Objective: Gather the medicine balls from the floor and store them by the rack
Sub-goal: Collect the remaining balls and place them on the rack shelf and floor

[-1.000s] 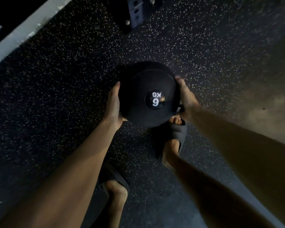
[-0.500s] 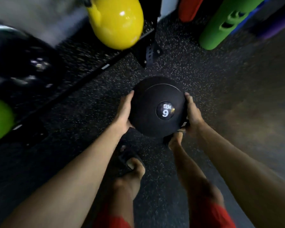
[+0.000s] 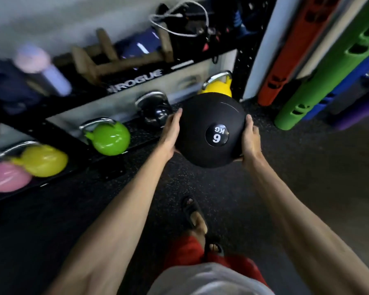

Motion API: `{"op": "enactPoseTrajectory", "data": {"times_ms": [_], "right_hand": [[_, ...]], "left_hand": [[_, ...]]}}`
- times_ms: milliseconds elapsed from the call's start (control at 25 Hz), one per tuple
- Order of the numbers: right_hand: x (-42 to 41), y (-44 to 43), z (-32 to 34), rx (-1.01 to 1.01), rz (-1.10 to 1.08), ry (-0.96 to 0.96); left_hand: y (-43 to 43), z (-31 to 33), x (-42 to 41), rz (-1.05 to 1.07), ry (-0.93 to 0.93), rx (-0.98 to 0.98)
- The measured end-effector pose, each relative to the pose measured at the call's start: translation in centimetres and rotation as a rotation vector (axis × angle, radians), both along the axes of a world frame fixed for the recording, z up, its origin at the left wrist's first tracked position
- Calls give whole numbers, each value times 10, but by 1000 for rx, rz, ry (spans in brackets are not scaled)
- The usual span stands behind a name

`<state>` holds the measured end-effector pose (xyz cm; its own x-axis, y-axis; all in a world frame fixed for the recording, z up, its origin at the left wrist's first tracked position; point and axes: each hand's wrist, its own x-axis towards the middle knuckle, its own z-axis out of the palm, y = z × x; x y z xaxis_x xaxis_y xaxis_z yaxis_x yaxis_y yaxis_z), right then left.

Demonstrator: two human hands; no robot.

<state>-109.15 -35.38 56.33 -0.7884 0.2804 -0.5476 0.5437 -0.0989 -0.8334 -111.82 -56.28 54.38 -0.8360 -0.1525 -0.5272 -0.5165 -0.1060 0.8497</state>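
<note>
A black medicine ball [image 3: 202,124] with a round "6 KG" label hangs in the air in front of me, above the speckled rubber floor. My left hand [image 3: 170,135] presses on its left side and my right hand [image 3: 250,141] cups its right side. Both arms are stretched forward. Behind the ball stands the black rack [image 3: 134,78] with a "ROGUE" label on its rail.
Kettlebells sit on the rack's bottom shelf: green [image 3: 110,138], black [image 3: 157,114], yellow [image 3: 218,87], another yellow [image 3: 42,160] and pink [image 3: 5,177]. Red [image 3: 285,60] and green [image 3: 320,81] tubes lean at the right. My sandalled feet are below the ball.
The view has swung up from the floor to the rack. The ball, held in both hands throughout, has risen and come closer to the rack's right end.
</note>
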Motion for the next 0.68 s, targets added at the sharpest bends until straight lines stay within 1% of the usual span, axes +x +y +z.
{"op": "enactPoseTrajectory", "data": {"times_ms": [120,240,400,600,680], "right_hand": [[23,-27,45,79,137,115],[47,-62,84,85,260,225],[77,-135,132,96,455,370],[123,-235,165,-14,607,430],[142,-283,178,-62,682,452]], "left_hand": [[-30,40,54,92,81,16],[-62,77,109,180,153,10],[-122,123,182,425,265,-36],[-209,156,257,610,339,-136],[-247,170,288,710,370,-209]]}}
